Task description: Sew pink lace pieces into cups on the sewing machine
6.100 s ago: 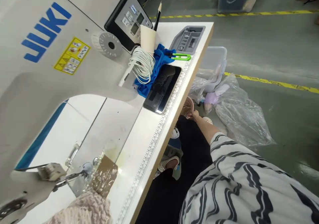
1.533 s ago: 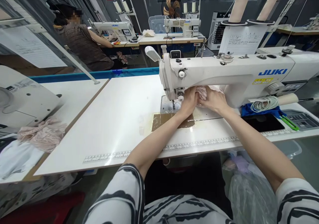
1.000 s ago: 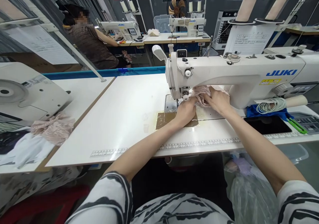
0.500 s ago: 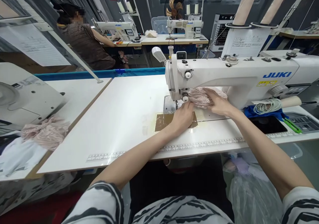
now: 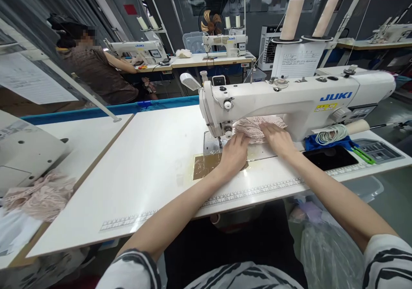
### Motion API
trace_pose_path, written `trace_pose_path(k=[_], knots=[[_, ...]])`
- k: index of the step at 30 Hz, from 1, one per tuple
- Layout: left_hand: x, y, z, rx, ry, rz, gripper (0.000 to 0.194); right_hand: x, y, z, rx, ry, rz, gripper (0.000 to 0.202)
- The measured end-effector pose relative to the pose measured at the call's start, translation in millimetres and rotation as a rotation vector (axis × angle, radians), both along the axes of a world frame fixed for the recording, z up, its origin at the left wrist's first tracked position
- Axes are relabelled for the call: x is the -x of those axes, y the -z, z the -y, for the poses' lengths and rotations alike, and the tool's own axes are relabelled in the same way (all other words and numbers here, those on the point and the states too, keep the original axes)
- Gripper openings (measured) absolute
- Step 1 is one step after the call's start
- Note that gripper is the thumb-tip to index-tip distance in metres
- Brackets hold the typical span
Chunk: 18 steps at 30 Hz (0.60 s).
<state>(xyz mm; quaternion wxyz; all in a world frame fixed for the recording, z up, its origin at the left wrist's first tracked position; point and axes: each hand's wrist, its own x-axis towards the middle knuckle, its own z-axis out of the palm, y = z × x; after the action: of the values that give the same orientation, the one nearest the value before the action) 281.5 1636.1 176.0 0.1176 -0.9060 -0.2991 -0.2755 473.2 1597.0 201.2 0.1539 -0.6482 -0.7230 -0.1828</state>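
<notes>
A bunched pink lace fabric (image 5: 249, 127) lies under the arm of the white sewing machine (image 5: 277, 98), to the right of the needle. My left hand (image 5: 236, 152) has its fingers on the near left edge of the fabric, close beside the needle area. Against the fabric's right part rests my right hand (image 5: 277, 139), fingers pressed onto it from the near side. The metal needle plate (image 5: 210, 145) shows left of my left hand, with a brown taped patch (image 5: 204, 165) in front of it.
Along the table's front edge runs a printed ruler (image 5: 251, 191). A dark phone (image 5: 330, 158), green snips (image 5: 363, 155) and a coil of cord (image 5: 331, 134) lie at right. More pink fabric (image 5: 48, 197) is at far left. Another person (image 5: 96, 72) sits behind.
The camera view has shifted, so the machine appears further left. My right hand has come down from the top of the fabric to its near side, closer to my left hand.
</notes>
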Motion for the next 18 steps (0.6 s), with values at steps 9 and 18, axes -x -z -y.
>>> trace_pose_path(k=[9,18], knots=[[-31.9,-22.2,-21.8,-0.06,0.073,-0.059,0.079,-15.4,4.0,-3.6,0.014,0.084,-0.021,0.065],[-47.4,-6.7,-43.9,-0.03,0.077,-0.16,0.065,-27.4,21.5,-7.7,0.025,0.134,-0.052,0.051]])
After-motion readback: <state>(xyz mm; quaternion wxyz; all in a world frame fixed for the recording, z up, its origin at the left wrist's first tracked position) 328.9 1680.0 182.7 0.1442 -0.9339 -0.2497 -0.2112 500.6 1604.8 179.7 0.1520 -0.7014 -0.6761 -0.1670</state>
